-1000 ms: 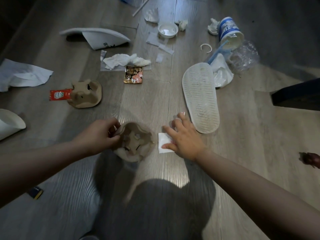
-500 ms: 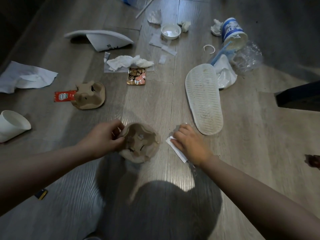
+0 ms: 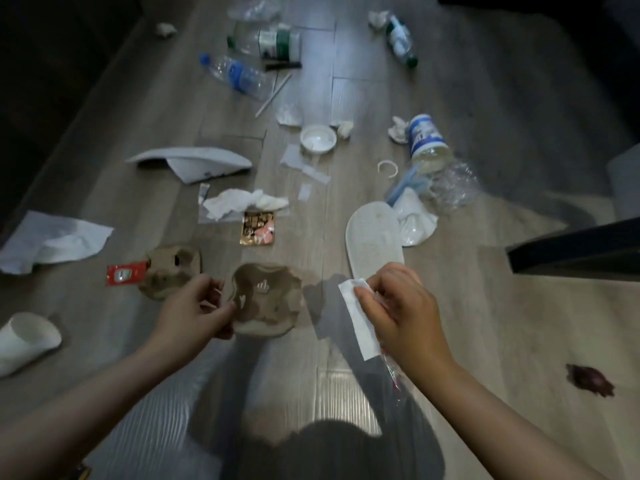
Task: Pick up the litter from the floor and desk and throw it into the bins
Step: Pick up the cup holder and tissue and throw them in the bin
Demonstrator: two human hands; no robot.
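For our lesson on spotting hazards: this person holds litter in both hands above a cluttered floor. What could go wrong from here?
1. The right hand pinches a white paper strip with a thin clear wrapper dangling below; the wrapper may slip out.
2. The left hand grips the cardboard tray only at its edge, so it might drop if that hand reaches for more.
3. The blue-labelled bottle ahead could roll underfoot.

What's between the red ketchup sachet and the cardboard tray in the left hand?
Head view: a second cardboard tray lies there, right beside the ketchup sachet. The left hand grips the held tray by its edge.
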